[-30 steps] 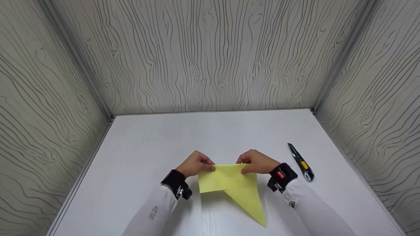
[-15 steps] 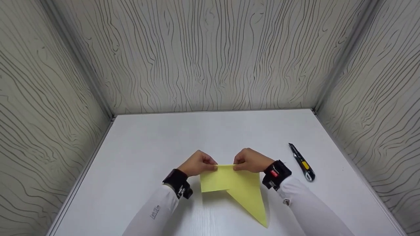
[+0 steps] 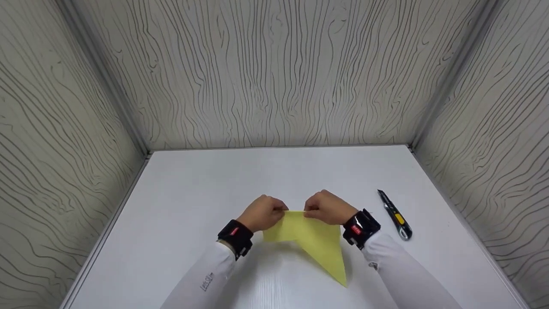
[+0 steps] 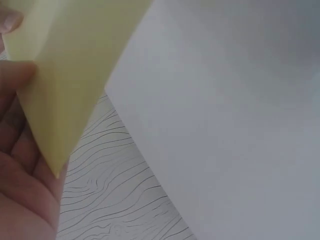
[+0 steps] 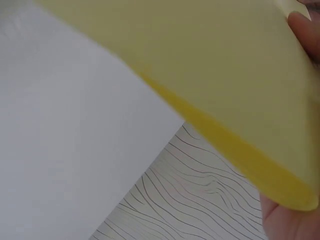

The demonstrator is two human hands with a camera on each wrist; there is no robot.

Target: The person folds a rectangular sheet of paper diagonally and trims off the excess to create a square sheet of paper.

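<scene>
A folded sheet of yellow paper (image 3: 319, 240) hangs between both hands in the head view, its long pointed corner trailing toward the lower right. My left hand (image 3: 262, 212) pinches the top edge near its left side, thumb on the near face. On the right of that same edge, my right hand (image 3: 329, 208) pinches with thumb and curled fingers. The left wrist view shows the paper (image 4: 75, 75) lying over the left fingers, with the thumb pressing its face. In the right wrist view, the paper (image 5: 210, 60) curls over along a brighter yellow fold and partly covers the right hand.
A black utility knife (image 3: 395, 214) with a yellow slider lies on the white table (image 3: 206, 184), right of the right hand. Wood-grain panels (image 3: 274, 77) stand around the table at the back and sides. Black straps with small cameras sit on both wrists.
The right hand has shifted left along the top edge, nearer the left hand. Both hands have rolled slightly, and the paper's lower edge and pointed tip have lifted a little.
</scene>
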